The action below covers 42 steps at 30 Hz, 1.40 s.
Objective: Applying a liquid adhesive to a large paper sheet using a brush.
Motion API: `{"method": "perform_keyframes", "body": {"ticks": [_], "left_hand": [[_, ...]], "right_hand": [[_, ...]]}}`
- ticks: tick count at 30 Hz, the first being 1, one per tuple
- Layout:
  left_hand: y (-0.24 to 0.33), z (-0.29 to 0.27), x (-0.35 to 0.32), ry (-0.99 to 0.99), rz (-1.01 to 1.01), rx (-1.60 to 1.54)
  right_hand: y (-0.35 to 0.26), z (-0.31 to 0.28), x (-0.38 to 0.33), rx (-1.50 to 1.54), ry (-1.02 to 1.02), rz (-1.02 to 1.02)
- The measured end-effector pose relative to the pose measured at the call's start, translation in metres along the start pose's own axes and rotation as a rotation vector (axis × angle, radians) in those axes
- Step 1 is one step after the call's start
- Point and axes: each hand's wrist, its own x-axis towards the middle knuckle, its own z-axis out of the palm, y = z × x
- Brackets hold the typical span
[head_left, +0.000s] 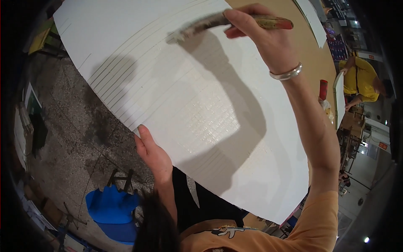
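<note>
A large white board [268, 176] with rows of parallel grooves lies slanted across the middle of the view. My right hand [266, 35] is closed round the worn handle of a paintbrush [210, 23]. Its bristles touch the board's upper part. A wet sheen shows over the middle of the board. My left hand [153, 154] grips the board's near left edge, thumb on top and fingers partly hidden beneath. Shadows of my arm and the brush fall across the surface.
Under the board is a tan table [294, 21]. A red cylindrical container [323, 89] stands to the right. Farther right, a person in yellow [363, 80] handles another white panel [339, 98]. At lower left, a blue-covered stool or chair [111, 206] stands on the speckled floor [90, 126].
</note>
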Motion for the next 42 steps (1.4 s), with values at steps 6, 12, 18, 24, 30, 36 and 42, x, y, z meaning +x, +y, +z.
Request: {"method": "perform_keyframes", "body": {"ticks": [6,12,18,24,30,36,42], "left_hand": [[0.007,-0.007,-0.001,0.035,-0.053,0.092],[0.023,-0.03,0.039,-0.082,-0.09,-0.071],[0.084,-0.002,0.118,-0.169,0.084,0.052],[0.077,0.009,0.124,-0.073,0.022,0.136],[0.076,0.012,0.122,-0.004,0.075,0.206],[0.08,0.015,0.119,0.005,0.062,0.237],[0.075,0.017,0.122,0.016,0.079,0.159]], "right_hand": [[-0.024,-0.031,-0.01,-0.098,-0.092,0.161],[-0.013,-0.019,0.011,-0.035,0.019,0.045],[-0.013,0.018,0.032,0.071,0.095,0.088],[0.012,0.009,0.016,0.085,-0.009,0.158],[-0.016,-0.01,0.005,-0.121,-0.09,0.086],[0.0,-0.007,0.007,-0.021,-0.142,0.141],[-0.018,0.038,0.024,-0.066,-0.034,-0.128]]}}
